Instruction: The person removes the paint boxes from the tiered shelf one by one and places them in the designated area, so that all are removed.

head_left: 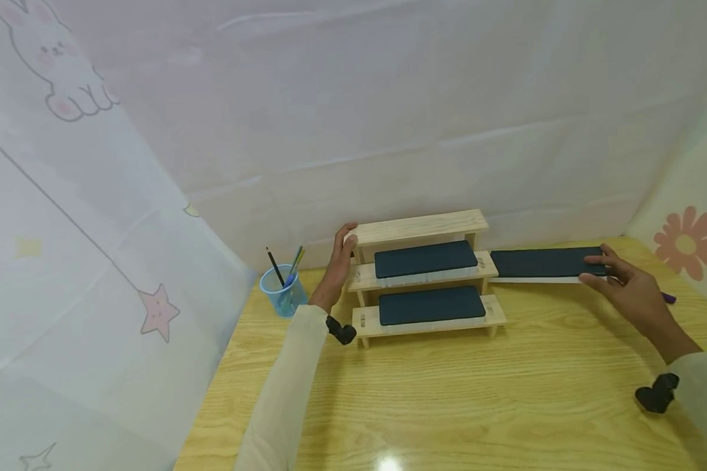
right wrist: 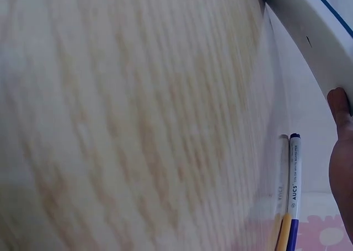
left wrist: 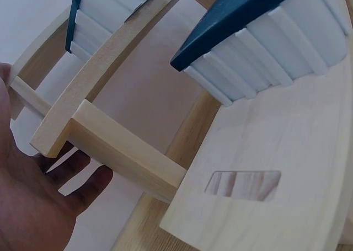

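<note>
A three-step wooden rack point(head_left: 418, 227) stands on the table, its two lower steps each bearing a dark-blue-topped box point(head_left: 427, 259) with white ribbed sides. My left hand point(head_left: 337, 268) holds the rack's left end near the top step. In the left wrist view, fingers point(left wrist: 91, 187) reach behind an upright and the thumb lies by the top plank. My right hand point(head_left: 630, 288) pinches the right end of a long dark-blue-topped white box point(head_left: 544, 263), thumb at its front side and fingers over the top. That box's left end meets the middle step's right end in the head view.
A blue mesh cup point(head_left: 284, 297) with pencils and pens stands left of the rack. White markers point(right wrist: 294, 179) lie on the wooden table point(head_left: 424, 405) by my right hand. Printed cloth point(head_left: 389, 131) hangs behind and at the sides.
</note>
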